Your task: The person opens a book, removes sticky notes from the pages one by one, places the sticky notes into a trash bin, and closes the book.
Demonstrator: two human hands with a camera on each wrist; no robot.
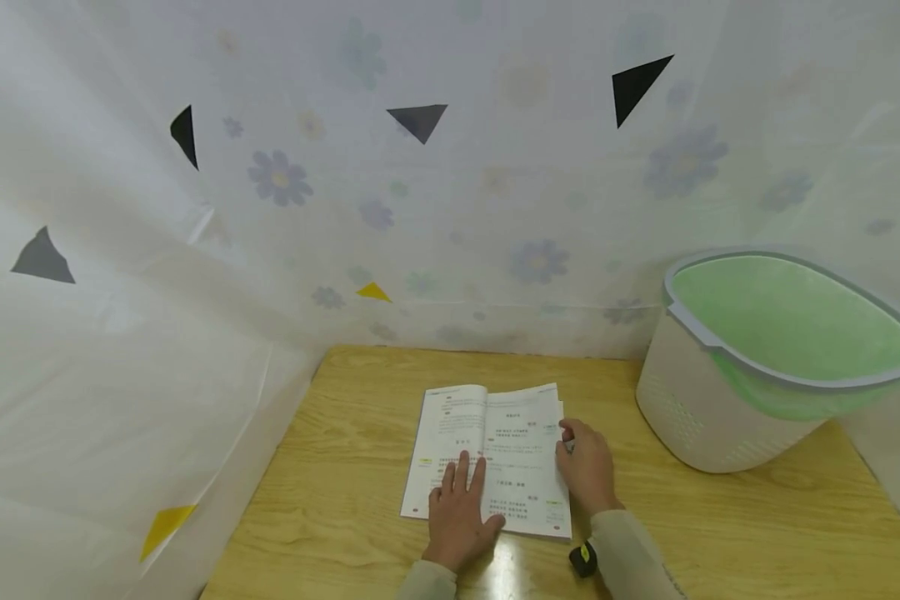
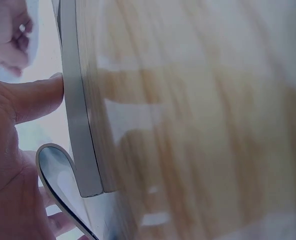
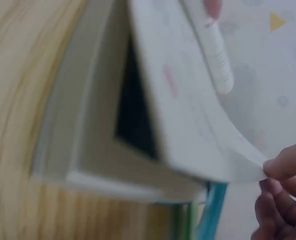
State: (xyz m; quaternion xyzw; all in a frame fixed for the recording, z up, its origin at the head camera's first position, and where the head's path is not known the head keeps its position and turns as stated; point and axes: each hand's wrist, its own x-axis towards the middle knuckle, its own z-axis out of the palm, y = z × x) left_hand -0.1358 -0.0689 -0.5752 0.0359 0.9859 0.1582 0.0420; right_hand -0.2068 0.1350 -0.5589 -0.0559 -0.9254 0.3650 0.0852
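An open book (image 1: 521, 467) with printed pages lies on the wooden table. My left hand (image 1: 459, 512) rests on its lower middle, fingers spread over the left page and the centre fold. In the left wrist view, the thumb of that hand (image 2: 8, 165) reaches to the edge of the thick page block (image 2: 80, 115), beside a curved cover or page edge (image 2: 53, 160). At the book's right side, my right hand (image 1: 591, 467) pinches a page. The right wrist view shows this page (image 3: 188, 115) lifted at its edge between thumb and fingers (image 3: 285, 165), above the stack of pages beneath.
A light basket (image 1: 693, 408) with a grey rim and green inside stands on the table (image 1: 330, 467) at the right. Beside my right sleeve sits a small black device (image 1: 583, 560). A flower-patterned sheet (image 1: 457, 233) with triangular patches hangs behind and at the left.
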